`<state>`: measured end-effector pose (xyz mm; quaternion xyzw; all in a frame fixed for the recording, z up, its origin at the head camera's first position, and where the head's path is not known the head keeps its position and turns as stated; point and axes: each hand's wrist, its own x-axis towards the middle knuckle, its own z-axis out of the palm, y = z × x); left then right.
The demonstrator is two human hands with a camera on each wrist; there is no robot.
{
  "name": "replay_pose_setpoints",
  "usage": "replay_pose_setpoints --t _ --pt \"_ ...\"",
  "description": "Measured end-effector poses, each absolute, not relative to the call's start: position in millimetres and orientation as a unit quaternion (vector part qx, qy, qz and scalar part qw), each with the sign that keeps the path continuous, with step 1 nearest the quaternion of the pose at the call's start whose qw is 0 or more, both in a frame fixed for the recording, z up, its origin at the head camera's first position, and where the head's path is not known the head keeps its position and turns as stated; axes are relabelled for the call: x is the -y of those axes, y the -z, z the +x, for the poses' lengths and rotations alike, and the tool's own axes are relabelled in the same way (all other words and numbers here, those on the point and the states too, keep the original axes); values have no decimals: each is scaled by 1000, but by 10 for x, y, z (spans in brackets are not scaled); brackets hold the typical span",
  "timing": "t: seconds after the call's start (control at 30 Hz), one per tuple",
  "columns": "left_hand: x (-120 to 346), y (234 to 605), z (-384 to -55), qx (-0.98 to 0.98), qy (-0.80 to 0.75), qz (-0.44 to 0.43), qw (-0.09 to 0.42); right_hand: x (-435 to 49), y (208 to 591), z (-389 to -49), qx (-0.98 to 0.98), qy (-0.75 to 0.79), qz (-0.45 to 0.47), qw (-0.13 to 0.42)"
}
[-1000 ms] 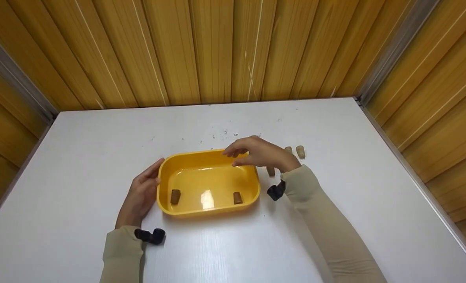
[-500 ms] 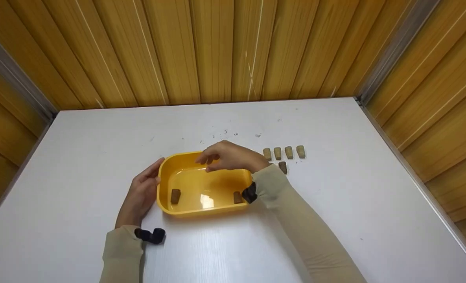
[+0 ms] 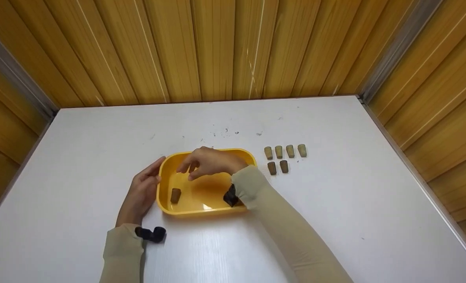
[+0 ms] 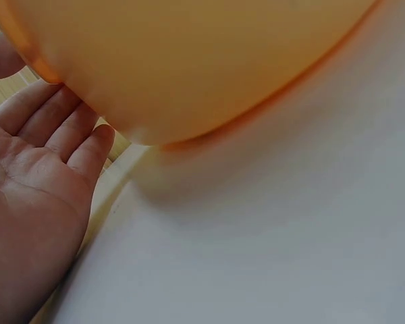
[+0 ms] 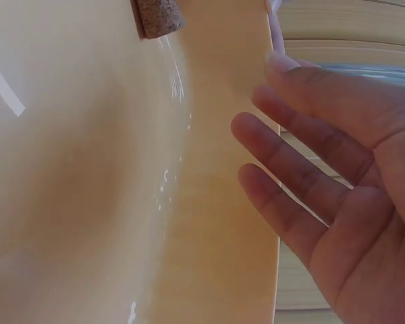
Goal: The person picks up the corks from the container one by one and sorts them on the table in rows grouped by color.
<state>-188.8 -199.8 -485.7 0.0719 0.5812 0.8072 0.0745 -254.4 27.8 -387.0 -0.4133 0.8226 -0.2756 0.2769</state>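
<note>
A yellow rectangular tray point(image 3: 177, 213) stands on the white table. My left hand point(image 3: 140, 192) rests against its left end, and in the left wrist view the fairly straight fingers point(image 4: 54, 118) touch the outer wall. My right hand point(image 3: 209, 162) hovers over the inside of the tray, holding nothing; its fingers are loosely bent and spread in the right wrist view. A brown tapered cork stopper point(image 3: 175, 195) lies in the tray's near left corner, also visible as a cork point(image 5: 160, 17) from the right wrist. The tray's near right corner is hidden behind the right wrist.
Right of the tray, several pale cork stoppers point(image 3: 279, 152) stand in a row, with two darker corks point(image 3: 272, 168) in front of them. Dark specks point(image 3: 226, 130) mark the table point(image 3: 99, 149) behind the tray. Wood-patterned panels point(image 3: 213, 51) rise at the back and sides.
My right hand has moved left and slightly nearer across the tray, uncovering the corks on the right. Its wrist now covers the cork at the tray's near right. The left hand stays put.
</note>
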Motion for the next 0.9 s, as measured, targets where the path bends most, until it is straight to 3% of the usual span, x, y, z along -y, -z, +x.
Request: replay_pose_setpoints --t 0.23,0.9 --pt "2000 4855 -1888 -576 -811 58 78 -97 3922 -2549 -814 262 -411 316" --pt "1997 4845 -1886 -580 -809 56 79 149 4128 -2564 -797 208 -445 352"
